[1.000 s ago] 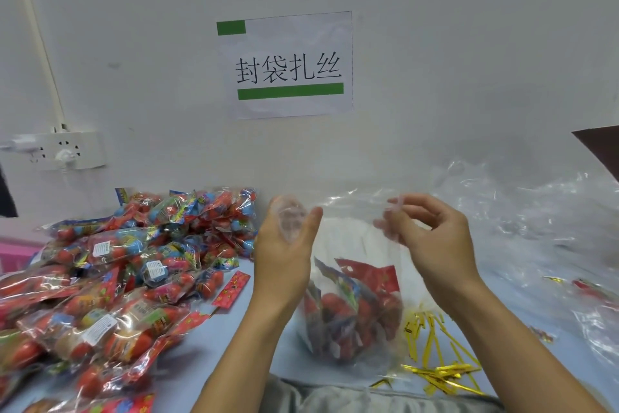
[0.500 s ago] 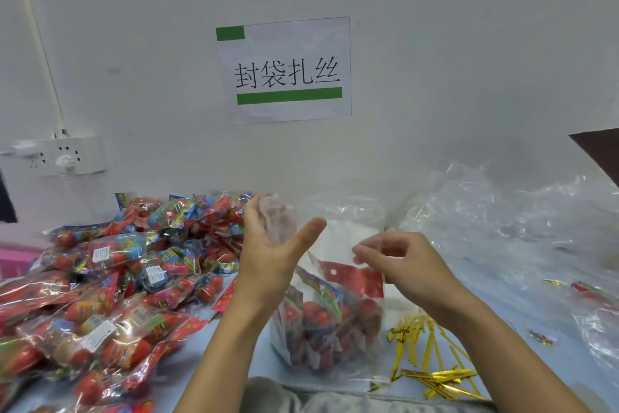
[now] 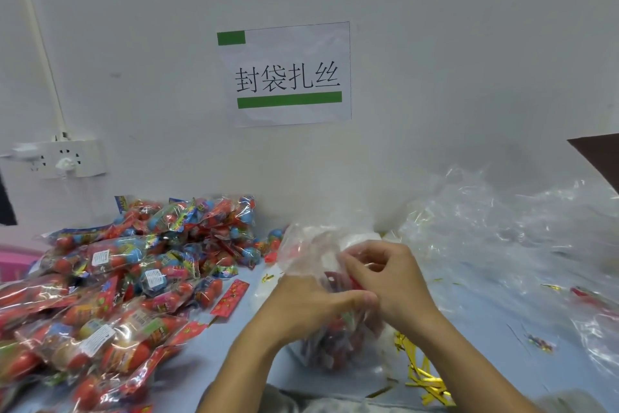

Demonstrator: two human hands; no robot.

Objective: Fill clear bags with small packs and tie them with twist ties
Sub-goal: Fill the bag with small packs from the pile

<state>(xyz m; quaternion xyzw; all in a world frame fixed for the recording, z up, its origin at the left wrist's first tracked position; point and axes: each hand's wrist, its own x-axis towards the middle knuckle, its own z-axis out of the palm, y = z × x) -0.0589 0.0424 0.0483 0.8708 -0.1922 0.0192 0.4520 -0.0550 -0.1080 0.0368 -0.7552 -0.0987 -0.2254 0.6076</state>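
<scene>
My two arms come up from the near edge of the desk (image 3: 469, 305) and meet in the middle. My left hand (image 3: 301, 305) lies with its back up, and its fingers (image 3: 363, 297) curl round the neck of the clear bag (image 3: 321, 345), thumb across the front. My right hand (image 3: 395, 282) sits just beside it, touching it, and its bent fingers pinch the same bunched plastic. Both hands hold the bag tight.

The bag stands up tall on the desk near the near edge. Its fat bottom, full of red small packs (image 3: 338, 339), is down and its loose top (image 3: 311, 245) points up and away from me toward the wall.

A second ago my hands were apart and higher, holding the bag's mouth wide open. Now they are lower and pressed together, and the mouth is squeezed shut into a neck.

Just right of the bag, by the near edge, lie the gold twist ties (image 3: 425, 375) in a messy heap. On the left side of the desk is a big pile of filled bags (image 3: 127, 278), running back to the far edge. On the right side, far back, is a heap of empty clear bags (image 3: 502, 228). On the wall behind is a paper sign (image 3: 284, 74) with green bars, and a white socket (image 3: 67, 158) is at the far left.
</scene>
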